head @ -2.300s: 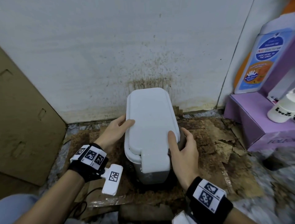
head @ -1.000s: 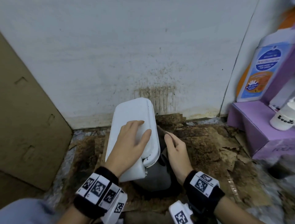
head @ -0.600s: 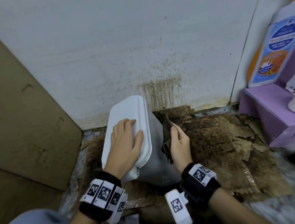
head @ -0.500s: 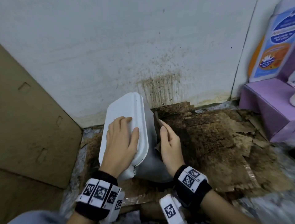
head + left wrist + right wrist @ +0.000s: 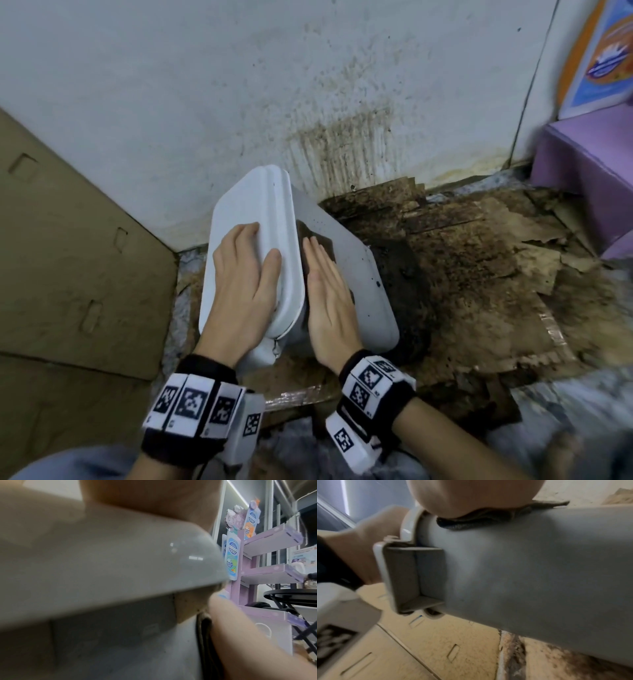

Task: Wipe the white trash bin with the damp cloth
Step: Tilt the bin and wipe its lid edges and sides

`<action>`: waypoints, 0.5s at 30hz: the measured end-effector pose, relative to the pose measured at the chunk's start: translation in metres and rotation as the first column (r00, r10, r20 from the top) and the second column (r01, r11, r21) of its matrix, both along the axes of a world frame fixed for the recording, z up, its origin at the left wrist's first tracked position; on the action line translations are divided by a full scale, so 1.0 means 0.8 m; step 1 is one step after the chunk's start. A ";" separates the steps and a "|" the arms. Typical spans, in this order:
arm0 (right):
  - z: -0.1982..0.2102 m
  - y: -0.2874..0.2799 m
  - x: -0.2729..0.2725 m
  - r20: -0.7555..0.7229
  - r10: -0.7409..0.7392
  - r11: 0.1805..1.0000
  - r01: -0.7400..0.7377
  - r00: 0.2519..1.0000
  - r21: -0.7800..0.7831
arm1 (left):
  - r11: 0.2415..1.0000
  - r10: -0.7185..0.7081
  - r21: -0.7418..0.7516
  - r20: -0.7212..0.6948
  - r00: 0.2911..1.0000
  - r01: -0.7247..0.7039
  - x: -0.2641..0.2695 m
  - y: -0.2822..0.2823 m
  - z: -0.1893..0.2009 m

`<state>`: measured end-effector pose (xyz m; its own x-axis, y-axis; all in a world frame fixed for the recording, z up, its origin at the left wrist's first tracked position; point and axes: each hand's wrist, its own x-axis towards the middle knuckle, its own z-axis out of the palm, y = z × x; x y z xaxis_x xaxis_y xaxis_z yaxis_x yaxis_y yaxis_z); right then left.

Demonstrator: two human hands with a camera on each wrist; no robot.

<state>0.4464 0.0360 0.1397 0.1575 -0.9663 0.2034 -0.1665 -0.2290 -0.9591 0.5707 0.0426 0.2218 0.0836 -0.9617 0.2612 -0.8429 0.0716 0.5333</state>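
The white trash bin [image 5: 352, 274] is tipped over to the left on the floor, its lid [image 5: 250, 198] facing left and its grey-white side turned up. My left hand [image 5: 246, 270] lies on the lid with fingers spread and the thumb at the lid's rim. My right hand [image 5: 329, 294] lies flat on the upturned side and presses the dark damp cloth [image 5: 308, 233] against it. The cloth's edge pokes out past the fingertips. In the right wrist view the cloth [image 5: 488, 516] is squashed between palm and bin [image 5: 530, 568]. The left wrist view shows the lid [image 5: 85, 561] close up.
A brown cardboard sheet [image 5: 68, 257] leans at the left. Behind the bin rises a stained white wall [image 5: 325, 120]. Soiled, torn cardboard [image 5: 479, 274] covers the floor to the right. A purple display stand [image 5: 582, 164] fills the right corner. A black folding table [image 5: 291, 596] stands further off.
The bin went from upright to tipped leftward. My left hand moved from its side onto the lid. My right hand flattened the cloth on the bin's side and slid nearer.
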 end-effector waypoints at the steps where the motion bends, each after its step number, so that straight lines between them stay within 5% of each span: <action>1: -0.006 -0.002 -0.002 -0.010 -0.006 1.000 0.006 1.000 -0.019 | 1.000 0.000 0.005 0.001 1.000 0.000 0.000 0.000 0.000; 5: -0.048 -0.011 -0.021 -0.048 -0.007 1.000 0.007 0.999 0.010 | 1.000 -0.003 0.011 -0.007 1.000 0.003 0.003 0.003 0.000; 10: -0.128 -0.022 -0.061 -0.066 -0.055 0.972 0.069 0.996 0.226 | 1.000 0.002 0.018 -0.027 1.000 -0.002 0.007 0.005 0.002; 15: -0.144 -0.023 -0.069 -0.014 -0.124 0.935 0.122 0.992 0.333 | 1.000 -0.001 0.020 -0.021 1.000 0.002 0.006 0.004 0.001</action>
<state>0.3914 0.0172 0.0241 0.0326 -0.9907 -0.1322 -0.1656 0.1251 -0.9782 0.5751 0.0461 0.2230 0.0876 -0.9669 0.2396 -0.8313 0.0616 0.5524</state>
